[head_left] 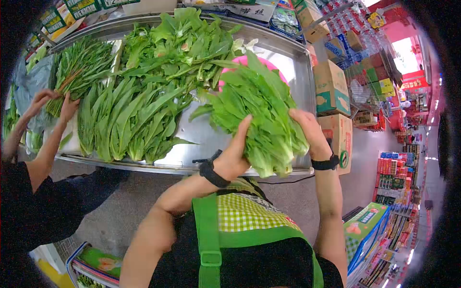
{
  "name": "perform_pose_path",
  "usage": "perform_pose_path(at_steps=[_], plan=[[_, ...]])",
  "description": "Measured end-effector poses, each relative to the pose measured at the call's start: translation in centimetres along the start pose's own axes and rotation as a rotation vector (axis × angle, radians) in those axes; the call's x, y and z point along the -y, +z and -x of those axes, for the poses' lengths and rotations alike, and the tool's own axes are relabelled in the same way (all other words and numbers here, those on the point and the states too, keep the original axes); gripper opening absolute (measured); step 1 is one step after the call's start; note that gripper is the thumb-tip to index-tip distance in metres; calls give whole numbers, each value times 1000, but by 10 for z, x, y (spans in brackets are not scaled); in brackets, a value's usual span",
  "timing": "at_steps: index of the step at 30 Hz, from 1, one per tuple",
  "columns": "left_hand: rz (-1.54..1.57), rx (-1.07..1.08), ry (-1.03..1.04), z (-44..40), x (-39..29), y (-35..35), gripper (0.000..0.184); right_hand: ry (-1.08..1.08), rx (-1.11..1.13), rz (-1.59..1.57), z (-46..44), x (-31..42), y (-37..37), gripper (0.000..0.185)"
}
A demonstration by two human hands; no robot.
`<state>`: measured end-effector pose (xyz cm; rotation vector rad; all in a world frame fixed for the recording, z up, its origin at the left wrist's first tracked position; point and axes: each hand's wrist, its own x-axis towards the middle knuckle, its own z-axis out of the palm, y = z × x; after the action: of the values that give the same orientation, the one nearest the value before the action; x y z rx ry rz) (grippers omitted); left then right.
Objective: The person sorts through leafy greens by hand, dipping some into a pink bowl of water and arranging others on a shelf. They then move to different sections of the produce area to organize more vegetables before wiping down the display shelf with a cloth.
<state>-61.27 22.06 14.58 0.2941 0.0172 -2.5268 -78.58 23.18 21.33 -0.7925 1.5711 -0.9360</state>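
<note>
A large bunch of leafy lettuce is held between my two hands above the front right of a metal display tray. My left hand grips its left side, and my right hand grips its right side. The pale cut stems point toward me and the leaves point away. Behind the bunch, part of a pink round item shows on the tray. Left of my hands lies a row of long-leaved greens, with a pile of leafy lettuce behind it.
At left, a co-worker's hands hold a bundle of thin-stemmed greens. Cardboard boxes stand beside the tray's right edge. Stocked shelves line the right side. A green box is near my right elbow.
</note>
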Motion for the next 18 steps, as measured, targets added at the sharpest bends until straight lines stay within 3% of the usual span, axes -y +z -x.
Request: perform_pose_path(at_steps=[3, 8, 11, 12, 18], plan=[[-63, -68, -53, -13, 2, -14, 53, 52, 94, -128, -13, -10, -9, 33], [49, -15, -36, -12, 8, -17, 52, -25, -40, 7, 3, -10, -2, 33], [-60, -77, -52, -10, 6, -18, 51, 28, 53, -100, -8, -24, -11, 33], [-69, -67, -38, -12, 4, -16, 51, -19, -54, -22, 5, -10, 4, 33], [-29, -70, 39, -4, 16, -14, 51, -36, 105, -63, -4, -25, -12, 32]])
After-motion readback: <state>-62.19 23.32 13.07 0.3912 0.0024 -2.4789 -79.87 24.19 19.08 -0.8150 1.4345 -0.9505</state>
